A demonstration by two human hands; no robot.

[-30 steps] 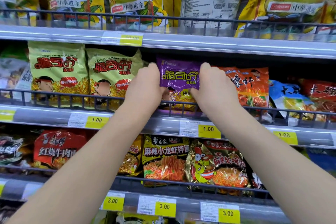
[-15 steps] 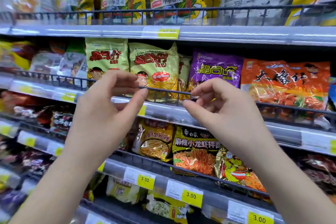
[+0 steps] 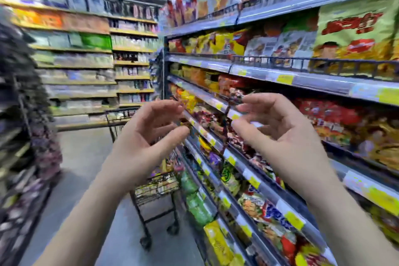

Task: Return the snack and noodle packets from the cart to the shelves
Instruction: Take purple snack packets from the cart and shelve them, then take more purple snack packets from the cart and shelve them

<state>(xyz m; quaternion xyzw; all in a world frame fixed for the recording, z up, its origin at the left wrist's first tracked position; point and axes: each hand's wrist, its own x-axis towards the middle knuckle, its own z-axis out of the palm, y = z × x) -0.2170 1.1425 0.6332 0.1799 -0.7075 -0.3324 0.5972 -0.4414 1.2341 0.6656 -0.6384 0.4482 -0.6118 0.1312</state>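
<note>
The view is blurred and looks down the aisle to the left. My left hand and my right hand hang in mid-air in front of me, fingers loosely curled, holding nothing. A black wire cart stands in the aisle beyond my left hand, with several packets in its lower basket. The shelves of snack and noodle packets run along my right, with a green packet at the upper right. The purple packet is out of view.
A second run of shelves closes the aisle's far end, and a dark rack of goods lines the left side. Grey floor lies between the racks, around the cart. Yellow price tags line the shelf rails.
My hands let go of the purple packet on the shelf and drew back empty. My head has turned left, so the aisle and cart now show instead of the shelf front.
</note>
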